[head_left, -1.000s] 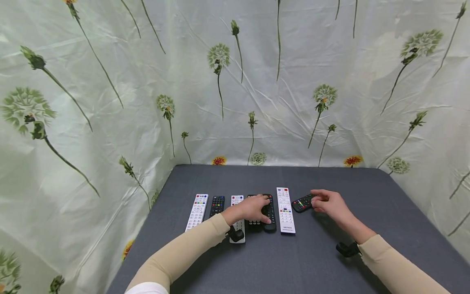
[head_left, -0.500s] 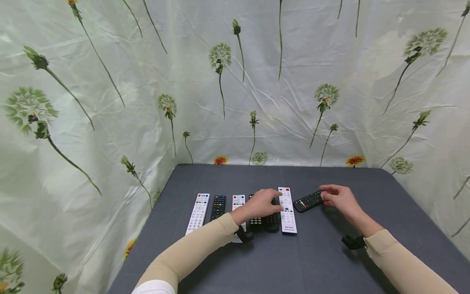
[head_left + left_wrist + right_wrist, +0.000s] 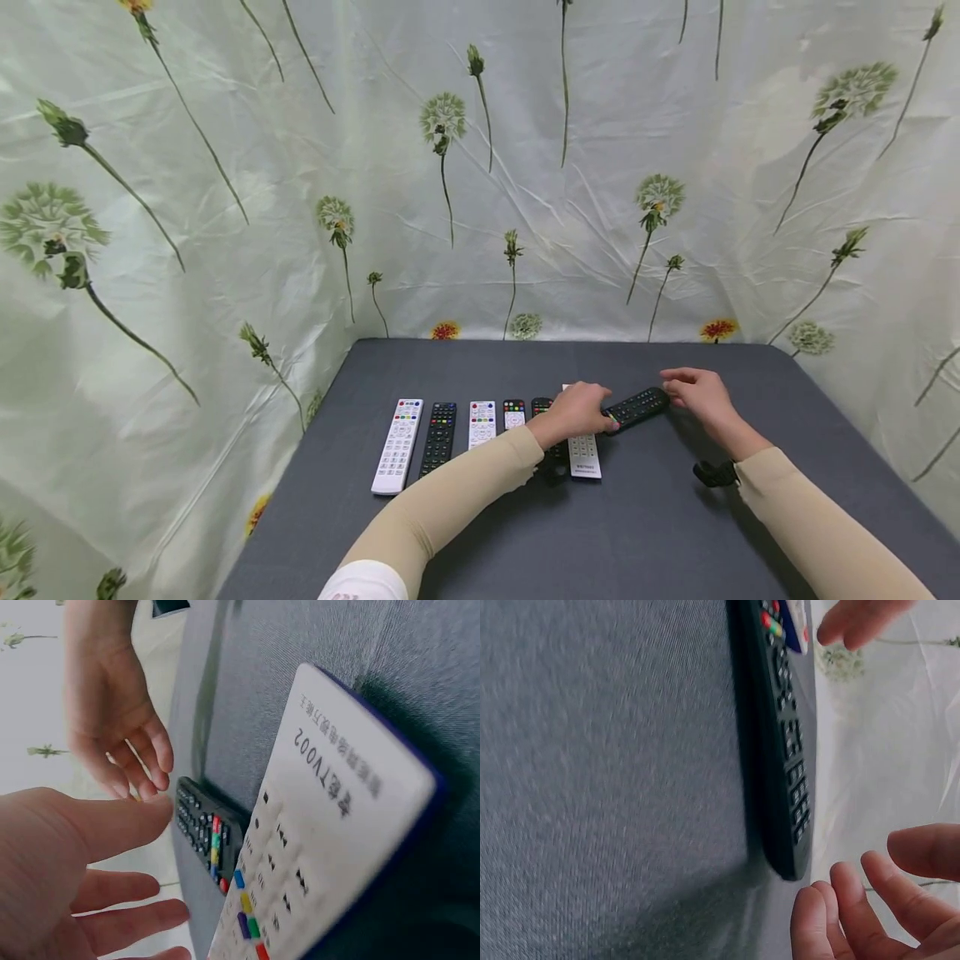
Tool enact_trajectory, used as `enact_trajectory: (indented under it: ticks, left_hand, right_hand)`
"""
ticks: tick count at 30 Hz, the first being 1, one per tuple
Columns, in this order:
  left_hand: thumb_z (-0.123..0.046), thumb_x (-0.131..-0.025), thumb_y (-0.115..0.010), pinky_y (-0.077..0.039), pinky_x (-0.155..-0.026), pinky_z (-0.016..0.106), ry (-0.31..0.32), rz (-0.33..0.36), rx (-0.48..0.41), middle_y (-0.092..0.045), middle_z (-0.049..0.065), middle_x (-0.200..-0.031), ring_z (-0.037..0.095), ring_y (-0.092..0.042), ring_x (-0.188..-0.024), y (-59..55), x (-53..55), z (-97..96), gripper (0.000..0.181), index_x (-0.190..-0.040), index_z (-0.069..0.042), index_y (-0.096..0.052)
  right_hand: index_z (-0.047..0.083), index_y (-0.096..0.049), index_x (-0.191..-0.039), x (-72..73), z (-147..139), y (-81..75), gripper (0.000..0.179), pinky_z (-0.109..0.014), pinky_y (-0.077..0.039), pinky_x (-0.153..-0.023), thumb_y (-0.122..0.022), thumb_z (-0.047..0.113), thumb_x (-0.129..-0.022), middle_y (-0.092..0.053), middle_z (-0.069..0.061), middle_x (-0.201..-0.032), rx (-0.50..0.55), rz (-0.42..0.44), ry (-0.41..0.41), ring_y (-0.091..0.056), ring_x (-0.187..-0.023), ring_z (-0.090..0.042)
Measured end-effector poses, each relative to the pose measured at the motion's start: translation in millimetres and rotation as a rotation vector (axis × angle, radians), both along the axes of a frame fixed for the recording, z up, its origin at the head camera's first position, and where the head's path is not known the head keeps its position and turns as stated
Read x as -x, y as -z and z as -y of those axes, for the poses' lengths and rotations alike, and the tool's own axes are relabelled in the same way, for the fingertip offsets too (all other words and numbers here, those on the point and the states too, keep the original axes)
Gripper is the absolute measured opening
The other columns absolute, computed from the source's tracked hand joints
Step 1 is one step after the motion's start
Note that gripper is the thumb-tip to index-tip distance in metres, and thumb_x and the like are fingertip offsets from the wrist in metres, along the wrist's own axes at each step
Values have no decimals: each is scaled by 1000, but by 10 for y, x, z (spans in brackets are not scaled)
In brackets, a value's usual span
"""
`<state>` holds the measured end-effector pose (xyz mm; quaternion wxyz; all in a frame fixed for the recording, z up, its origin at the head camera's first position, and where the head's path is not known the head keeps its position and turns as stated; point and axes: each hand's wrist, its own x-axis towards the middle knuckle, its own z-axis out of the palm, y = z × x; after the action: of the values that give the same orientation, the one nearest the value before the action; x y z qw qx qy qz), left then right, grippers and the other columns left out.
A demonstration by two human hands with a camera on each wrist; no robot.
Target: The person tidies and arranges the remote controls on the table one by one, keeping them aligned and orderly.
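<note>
A black remote control (image 3: 637, 406) lies slantwise on the dark table, its coloured buttons toward the left. My left hand (image 3: 576, 412) reaches over a white remote control (image 3: 584, 460), thumb tip right at the black remote's left end. In the left wrist view its thumb and fingers (image 3: 127, 930) are spread, with nothing between them. That white remote (image 3: 337, 795) shows dark lettering at its near end. At the black remote's far right end is my right hand (image 3: 703, 403). The right wrist view shows its loosely bent fingers (image 3: 847, 892) close beside the remote's rounded end, not round it.
Left of the hands runs a row of remotes: a white one (image 3: 397, 448), a black one (image 3: 439, 435), another white one (image 3: 482, 422) and two dark ones, partly behind the left arm. A flower-print curtain (image 3: 480, 167) hangs behind the grey table (image 3: 465, 367).
My left hand has moved right, from the dark remotes to over the white one and the slanted black one's end. My right hand has shifted right, uncovering more of the slanted black remote.
</note>
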<state>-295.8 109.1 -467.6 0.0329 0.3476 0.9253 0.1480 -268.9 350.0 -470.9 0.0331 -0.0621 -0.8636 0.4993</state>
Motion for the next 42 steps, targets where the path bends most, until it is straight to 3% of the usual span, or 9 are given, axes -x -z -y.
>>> enact_trajectory:
  ticks: [3, 8, 14, 18, 22, 26, 31, 37, 42]
  left_hand:
    - [-46, -87, -79, -53, -84, 24, -3, -27, 59, -69, -8, -120, 10, -66, -103, 40, -3, -80, 54, -131, -17, -69]
    - [-45, -82, -83, -49, -69, 24, 24, -107, 121, -69, -9, -87, 7, -58, -71, 71, -29, -181, 33, -99, -19, -75]
    - [-41, -79, -87, -52, -75, 26, 39, -241, 183, -70, -8, -86, 7, -59, -71, 161, -13, -256, 29, -94, -19, -75]
    - [-30, -78, -87, -52, -72, 24, 39, -253, 148, -70, -8, -86, 7, -58, -70, 181, 15, -266, 22, -92, -18, -75]
    - [-23, -79, -85, -50, -67, 21, 28, -165, 47, -71, -8, -96, 6, -60, -76, 176, 58, -241, 29, -106, -17, -77]
    - [-24, -82, -84, -51, -76, 18, 11, -59, -104, -70, -8, -118, 7, -65, -99, 145, 108, -198, 48, -128, -18, -71]
    - [-18, -84, -84, -51, -84, 20, -5, 79, -298, -65, -4, -131, 12, -60, -120, 120, 142, -147, 55, -136, -16, -67]
    - [-10, -82, -84, -53, -73, 24, -104, 360, -617, -66, -5, -127, 10, -62, -106, 146, 158, -104, 55, -134, -18, -68]
    - [1, -80, -84, -58, -79, 36, -189, 581, -902, -67, -3, -108, 11, -62, -95, 151, 173, -93, 53, -127, -19, -71]
  right_hand:
    - [-10, -52, -140, 31, -25, 41, 43, -41, -57, -89, -50, 15, -105, -51, -33, -139, -6, 42, 7, -60, -115, -38]
    - [-11, -47, -143, 67, -62, 105, 46, -31, -59, -81, -49, 14, -105, -46, -34, -142, 25, 117, -2, -62, -104, -26]
    - [-12, -46, -144, 96, -67, 135, 47, -28, -59, -78, -50, 14, -105, -42, -34, -145, 56, 143, -21, -60, -102, -23]
    - [-14, -48, -141, 103, -77, 147, 44, -29, -59, -80, -50, 11, -105, -39, -36, -146, 65, 146, -45, -58, -107, -26]
    - [-16, -47, -141, 71, -141, 156, 42, -31, -59, -82, -48, 6, -105, -35, -39, -147, 120, 152, -60, -63, -103, -19]
    - [-16, -43, -144, 26, -223, 158, 43, -30, -59, -82, -47, 4, -105, -32, -38, -149, 215, 175, -49, -66, -92, -9]
    - [-15, -39, -146, -22, -282, 159, 46, -31, -59, -85, -49, 3, -105, -35, -35, -147, 331, 220, -46, -66, -91, -8]
    - [-14, -38, -145, -81, -320, 142, 47, -33, -58, -88, -52, 1, -103, -41, -27, -139, 435, 241, -46, -65, -91, -9]
    - [-9, -36, -150, -158, -341, 80, 50, -34, -55, -93, -52, 2, -104, -25, -31, -151, 495, 241, -61, -65, -92, -5]
